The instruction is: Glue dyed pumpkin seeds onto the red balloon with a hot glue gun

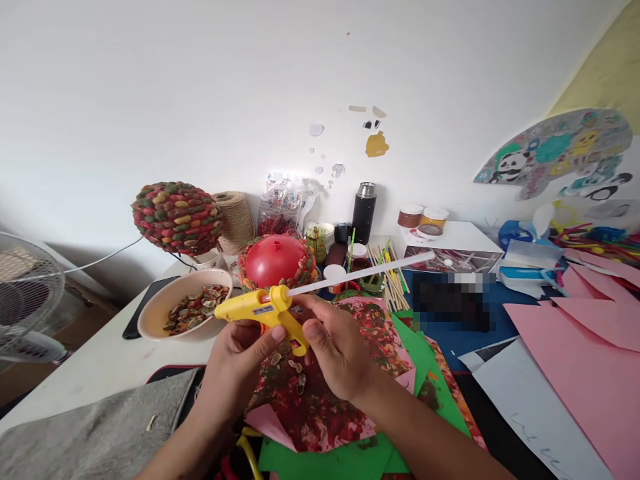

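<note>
Between my hands is a yellow hot glue gun [255, 309], its nozzle toward the left. A long white glue stick [360, 272] sticks out of its back end, slanting up to the right. My left hand [235, 367] grips the gun from below, thumb against the handle side. My right hand [345, 350] closes around the handle's right side, thumb beside it; its other fingertips are partly hidden. Behind the gun sits a red balloon [275, 261], ringed by painted peanut shells [303, 273]. Loose shell pieces [301, 385] lie on paint-stained paper [330, 410] under my hands.
A bowl [145, 323] of painted shells stands left, near a shell-covered ball [177, 219] and twine spool [234, 220]. Behind are a black flask [365, 212], paint jars [410, 215] and wooden sticks [395, 287]. Grey cloth [100, 433] lies front left, pink paper [565, 353] right.
</note>
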{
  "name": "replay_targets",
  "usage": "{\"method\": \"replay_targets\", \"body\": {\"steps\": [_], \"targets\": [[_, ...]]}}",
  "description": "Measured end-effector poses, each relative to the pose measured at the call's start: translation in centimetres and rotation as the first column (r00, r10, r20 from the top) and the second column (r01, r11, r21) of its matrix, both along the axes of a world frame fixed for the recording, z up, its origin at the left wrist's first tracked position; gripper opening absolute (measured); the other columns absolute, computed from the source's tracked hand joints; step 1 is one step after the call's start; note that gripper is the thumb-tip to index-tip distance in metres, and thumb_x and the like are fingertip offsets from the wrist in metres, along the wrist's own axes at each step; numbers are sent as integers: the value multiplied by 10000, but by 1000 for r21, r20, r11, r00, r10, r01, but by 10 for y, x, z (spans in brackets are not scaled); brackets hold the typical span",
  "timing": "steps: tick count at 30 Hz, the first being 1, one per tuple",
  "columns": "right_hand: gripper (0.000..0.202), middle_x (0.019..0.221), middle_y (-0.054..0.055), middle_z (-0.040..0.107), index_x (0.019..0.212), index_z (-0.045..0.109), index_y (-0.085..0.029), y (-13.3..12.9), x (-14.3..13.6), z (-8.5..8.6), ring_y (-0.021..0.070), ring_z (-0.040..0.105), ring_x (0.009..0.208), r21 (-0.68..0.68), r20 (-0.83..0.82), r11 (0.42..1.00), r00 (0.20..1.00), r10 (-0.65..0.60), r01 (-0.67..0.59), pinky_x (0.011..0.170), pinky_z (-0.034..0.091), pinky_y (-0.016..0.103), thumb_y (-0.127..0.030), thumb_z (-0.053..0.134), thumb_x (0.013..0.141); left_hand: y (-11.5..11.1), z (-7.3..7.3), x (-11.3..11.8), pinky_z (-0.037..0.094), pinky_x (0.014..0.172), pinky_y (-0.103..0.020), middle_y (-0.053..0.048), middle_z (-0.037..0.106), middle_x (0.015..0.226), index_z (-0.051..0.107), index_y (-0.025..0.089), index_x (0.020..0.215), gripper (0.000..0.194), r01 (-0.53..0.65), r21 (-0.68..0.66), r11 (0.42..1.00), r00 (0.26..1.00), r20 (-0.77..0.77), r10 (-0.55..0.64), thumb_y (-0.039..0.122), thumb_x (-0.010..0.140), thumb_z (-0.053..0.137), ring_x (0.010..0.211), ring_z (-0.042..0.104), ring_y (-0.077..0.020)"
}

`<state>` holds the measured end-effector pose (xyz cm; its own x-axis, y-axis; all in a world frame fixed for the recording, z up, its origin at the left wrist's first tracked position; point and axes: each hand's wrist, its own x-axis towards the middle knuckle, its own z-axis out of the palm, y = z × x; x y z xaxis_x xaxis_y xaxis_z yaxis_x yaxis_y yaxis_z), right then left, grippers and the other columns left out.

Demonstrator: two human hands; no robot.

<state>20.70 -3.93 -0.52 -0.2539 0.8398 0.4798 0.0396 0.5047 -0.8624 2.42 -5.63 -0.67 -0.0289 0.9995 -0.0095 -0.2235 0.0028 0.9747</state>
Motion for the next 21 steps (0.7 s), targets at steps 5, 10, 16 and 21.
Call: {"method": "replay_targets", "body": {"steps": [5, 10, 16, 21], "targets": [[716, 812, 39, 776, 1346, 782, -217, 2, 2, 0, 201, 711, 632, -123, -100, 991, 994, 37, -49, 611, 559, 292, -830, 510, 1095, 5, -7, -3, 661, 702, -349, -116, 850, 829, 865, 151, 874, 483, -39, -1, 999, 981, 188, 38, 493, 618, 1089, 697, 768, -247], [737, 746, 13, 724, 1350, 777, -173, 0, 0, -6, 134, 602, 503, -176, -157, 983, 987, 33, -61, 503, 483, 249, -827, 605, 1058, 6, -9, 7, 602, 639, -233, -65, 801, 805, 856, 147, 876, 569, -145, -153, 977, 918, 347, 191, 496, 519, 1128, 679, 694, -157], [708, 699, 0, 693, 1235, 807, -174, -2, -5, -8, 116, 588, 475, -232, -249, 963, 965, 77, -137, 472, 448, 227, -828, 599, 1060, 2, 2, 9, 407, 435, -196, 8, 633, 610, 734, 162, 751, 534, -91, -43, 995, 962, 255, 99, 625, 728, 1000, 494, 508, -103], [636, 603, -30, 637, 1015, 772, -185, -1, -6, -9, 119, 571, 444, -216, -247, 976, 969, -26, -29, 459, 425, 233, -790, 590, 1087, -1, -8, 8, 369, 411, -225, 15, 566, 482, 685, 183, 712, 595, 15, 36, 999, 997, 81, -18, 732, 880, 840, 388, 464, -114]]}}
